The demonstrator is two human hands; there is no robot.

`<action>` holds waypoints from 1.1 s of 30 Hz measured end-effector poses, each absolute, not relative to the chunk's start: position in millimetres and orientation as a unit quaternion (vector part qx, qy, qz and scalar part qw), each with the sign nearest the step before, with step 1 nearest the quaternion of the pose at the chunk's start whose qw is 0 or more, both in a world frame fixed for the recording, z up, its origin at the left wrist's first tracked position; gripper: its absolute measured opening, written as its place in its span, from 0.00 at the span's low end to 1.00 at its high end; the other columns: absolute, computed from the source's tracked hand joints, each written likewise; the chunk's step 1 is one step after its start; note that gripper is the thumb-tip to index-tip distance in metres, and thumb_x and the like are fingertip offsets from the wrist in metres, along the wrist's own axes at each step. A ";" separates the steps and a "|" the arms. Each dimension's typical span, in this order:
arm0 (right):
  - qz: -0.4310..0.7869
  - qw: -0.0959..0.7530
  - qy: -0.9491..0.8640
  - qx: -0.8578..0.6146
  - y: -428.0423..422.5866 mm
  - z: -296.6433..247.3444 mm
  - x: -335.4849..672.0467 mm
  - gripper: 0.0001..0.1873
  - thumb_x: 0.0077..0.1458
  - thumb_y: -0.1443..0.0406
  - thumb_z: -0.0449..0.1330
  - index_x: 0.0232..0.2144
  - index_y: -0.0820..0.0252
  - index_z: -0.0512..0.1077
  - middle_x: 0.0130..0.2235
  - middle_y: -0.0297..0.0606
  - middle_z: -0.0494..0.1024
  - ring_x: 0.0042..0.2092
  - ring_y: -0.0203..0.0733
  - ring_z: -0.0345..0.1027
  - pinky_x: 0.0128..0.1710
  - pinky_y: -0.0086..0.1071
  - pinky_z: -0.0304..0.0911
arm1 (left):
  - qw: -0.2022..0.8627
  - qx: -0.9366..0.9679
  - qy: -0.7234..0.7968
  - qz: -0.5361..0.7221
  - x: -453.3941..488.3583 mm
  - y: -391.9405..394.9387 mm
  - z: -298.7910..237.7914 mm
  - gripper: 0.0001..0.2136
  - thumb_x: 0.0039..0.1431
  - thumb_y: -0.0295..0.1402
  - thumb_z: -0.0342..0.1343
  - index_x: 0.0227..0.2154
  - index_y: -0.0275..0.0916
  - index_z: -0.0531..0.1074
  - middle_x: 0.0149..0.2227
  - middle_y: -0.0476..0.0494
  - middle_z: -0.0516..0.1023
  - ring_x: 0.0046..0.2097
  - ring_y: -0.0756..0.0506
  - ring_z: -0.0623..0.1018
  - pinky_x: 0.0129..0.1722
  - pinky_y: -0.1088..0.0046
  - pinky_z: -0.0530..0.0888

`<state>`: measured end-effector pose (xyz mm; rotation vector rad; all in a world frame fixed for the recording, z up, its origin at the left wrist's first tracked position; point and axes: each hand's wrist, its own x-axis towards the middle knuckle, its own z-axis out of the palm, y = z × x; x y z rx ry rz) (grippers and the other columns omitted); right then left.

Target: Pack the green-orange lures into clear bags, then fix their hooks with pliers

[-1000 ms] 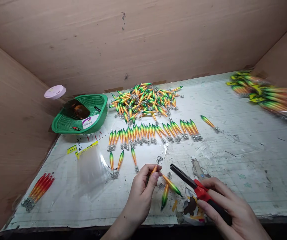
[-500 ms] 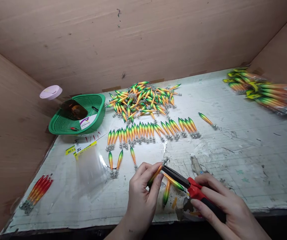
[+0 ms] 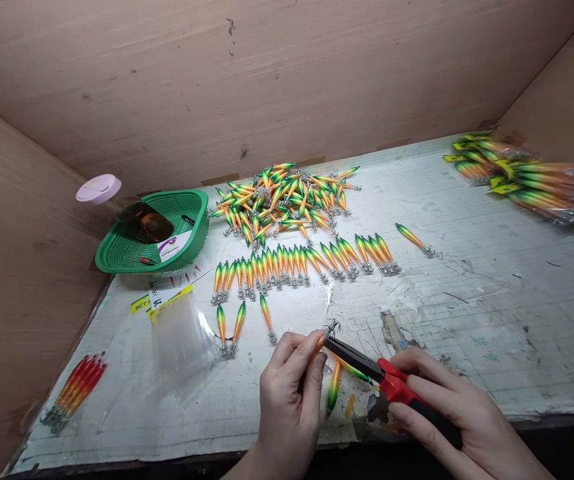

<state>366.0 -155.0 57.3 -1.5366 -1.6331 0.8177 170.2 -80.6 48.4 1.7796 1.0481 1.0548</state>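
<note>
Near the front of the bench my left hand (image 3: pixel 291 393) pinches a squid jig (image 3: pixel 322 341), its hook crown pointing up and away. My right hand (image 3: pixel 447 407) is closed around red and black pliers (image 3: pixel 401 387), whose dark jaws reach the jig just below the hooks. Whether the jaws grip the jig I cannot tell. Under the pliers lies a green and orange jig (image 3: pixel 334 388) beside another jig (image 3: pixel 357 372), partly hidden. A few single jigs (image 3: pixel 265 315) lie to the left, in front of a long row of jigs (image 3: pixel 281 267).
Behind the row is a heap of jigs (image 3: pixel 287 200). A green basket (image 3: pixel 199 233) with a lidded bottle (image 3: pixel 147 220) stands at left, near clear plastic bags (image 3: pixel 179 343) and red-yellow jigs (image 3: pixel 77 390). Bagged jigs (image 3: pixel 541 187) lie far right. Wooden walls enclose the bench.
My left hand has turned slightly, and its fingers now cover more of the jig. The pliers and my right hand have shifted a little right and down; the jaws stay by the hooks.
</note>
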 end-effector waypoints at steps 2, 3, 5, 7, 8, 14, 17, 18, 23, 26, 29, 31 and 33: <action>0.321 0.366 -0.636 -0.599 -155.4 57.5 367.7 0.12 0.61 0.60 0.55 0.29 0.55 0.74 0.38 0.38 0.74 0.40 0.40 0.72 0.39 0.26 0.70 | 0.378 0.716 0.405 0.425 170.7 -82.1 45.6 0.19 0.63 0.21 0.52 0.53 0.45 0.73 0.37 0.45 0.74 0.39 0.49 0.76 0.37 0.77 0.74; 0.319 0.365 -0.637 -0.600 -155.7 57.3 368.3 0.12 0.61 0.60 0.56 0.28 0.55 0.74 0.38 0.38 0.74 0.40 0.40 0.73 0.39 0.26 0.70 | 0.369 0.722 0.400 0.427 170.7 -82.8 44.2 0.20 0.63 0.20 0.51 0.54 0.46 0.72 0.37 0.45 0.74 0.39 0.49 0.76 0.38 0.77 0.74; 0.310 0.368 -0.639 -0.600 -156.4 56.7 369.0 0.12 0.60 0.59 0.57 0.28 0.55 0.75 0.37 0.39 0.75 0.40 0.41 0.73 0.39 0.27 0.71 | 0.358 0.731 0.391 0.430 170.2 -83.8 42.0 0.21 0.63 0.19 0.51 0.54 0.46 0.72 0.38 0.45 0.74 0.40 0.49 0.76 0.39 0.77 0.74; 0.305 0.377 -0.639 -0.598 -157.1 56.0 368.7 0.13 0.60 0.58 0.56 0.27 0.54 0.76 0.35 0.39 0.76 0.40 0.43 0.74 0.37 0.28 0.72 | 0.364 0.733 0.388 0.425 169.1 -83.9 41.5 0.20 0.63 0.19 0.51 0.53 0.45 0.72 0.38 0.44 0.75 0.39 0.48 0.76 0.38 0.77 0.74; 0.307 0.380 -0.637 -0.596 -157.3 55.8 368.2 0.14 0.61 0.57 0.56 0.27 0.54 0.76 0.34 0.39 0.76 0.39 0.43 0.74 0.35 0.28 0.72 | 0.373 0.730 0.389 0.420 168.5 -83.5 41.9 0.19 0.63 0.20 0.51 0.53 0.44 0.73 0.37 0.44 0.75 0.39 0.48 0.76 0.37 0.76 0.74; 0.339 0.380 -0.622 -0.594 -155.7 58.9 368.2 0.21 0.62 0.51 0.53 0.22 0.52 0.73 0.30 0.38 0.77 0.32 0.42 0.74 0.28 0.30 0.72 | 0.467 0.689 0.409 0.373 164.4 -79.7 49.0 0.13 0.65 0.27 0.52 0.48 0.45 0.77 0.34 0.45 0.74 0.38 0.47 0.75 0.36 0.74 0.72; 0.350 0.378 -0.620 -0.592 -154.2 61.8 371.6 0.23 0.62 0.49 0.53 0.22 0.52 0.73 0.29 0.38 0.77 0.32 0.42 0.74 0.27 0.30 0.72 | 0.509 0.664 0.412 0.362 162.2 -78.3 51.7 0.12 0.65 0.30 0.53 0.47 0.45 0.78 0.35 0.44 0.74 0.38 0.46 0.74 0.38 0.72 0.72; 0.354 0.375 -0.618 -0.593 -153.8 62.8 372.8 0.24 0.62 0.48 0.52 0.21 0.52 0.73 0.29 0.38 0.76 0.32 0.43 0.74 0.28 0.30 0.72 | 0.527 0.651 0.413 0.359 161.6 -77.8 52.4 0.11 0.65 0.31 0.54 0.46 0.45 0.79 0.34 0.44 0.73 0.38 0.46 0.74 0.38 0.72 0.72; 0.359 0.371 -0.620 -0.590 -153.2 68.6 374.3 0.26 0.61 0.45 0.51 0.20 0.52 0.72 0.28 0.36 0.76 0.31 0.42 0.74 0.29 0.30 0.72 | 0.618 0.576 0.412 0.341 162.3 -77.7 52.9 0.11 0.64 0.37 0.55 0.44 0.44 0.80 0.32 0.46 0.68 0.28 0.52 0.66 0.25 0.77 0.65; 0.350 0.374 -0.628 -0.586 -153.5 70.2 372.5 0.25 0.61 0.47 0.52 0.20 0.53 0.71 0.29 0.37 0.76 0.32 0.42 0.74 0.29 0.29 0.72 | 0.678 0.511 0.409 0.335 164.9 -81.2 50.3 0.12 0.63 0.40 0.56 0.45 0.43 0.79 0.33 0.47 0.65 0.25 0.56 0.61 0.20 0.78 0.58; 0.334 0.359 -0.647 -0.583 -154.2 62.2 376.2 0.21 0.64 0.53 0.51 0.24 0.54 0.74 0.34 0.39 0.77 0.36 0.42 0.74 0.32 0.29 0.71 | 0.714 0.460 0.405 0.338 161.4 -78.0 48.0 0.16 0.64 0.43 0.54 0.49 0.42 0.76 0.31 0.49 0.64 0.23 0.56 0.60 0.20 0.78 0.59; 0.255 0.340 -0.675 -0.603 -154.7 50.4 384.8 0.16 0.63 0.56 0.53 0.30 0.55 0.76 0.38 0.40 0.77 0.39 0.43 0.74 0.36 0.31 0.71 | 0.658 0.514 0.419 0.357 153.2 -64.9 47.6 0.15 0.65 0.41 0.52 0.50 0.43 0.75 0.32 0.47 0.67 0.27 0.52 0.67 0.26 0.76 0.67; 0.119 0.315 -0.693 -0.638 -155.0 37.6 396.8 0.13 0.60 0.57 0.57 0.33 0.54 0.78 0.40 0.41 0.77 0.40 0.46 0.73 0.38 0.35 0.70 | 0.526 0.635 0.431 0.366 142.5 -42.0 46.5 0.12 0.66 0.37 0.51 0.47 0.44 0.77 0.36 0.44 0.73 0.39 0.46 0.73 0.40 0.68 0.72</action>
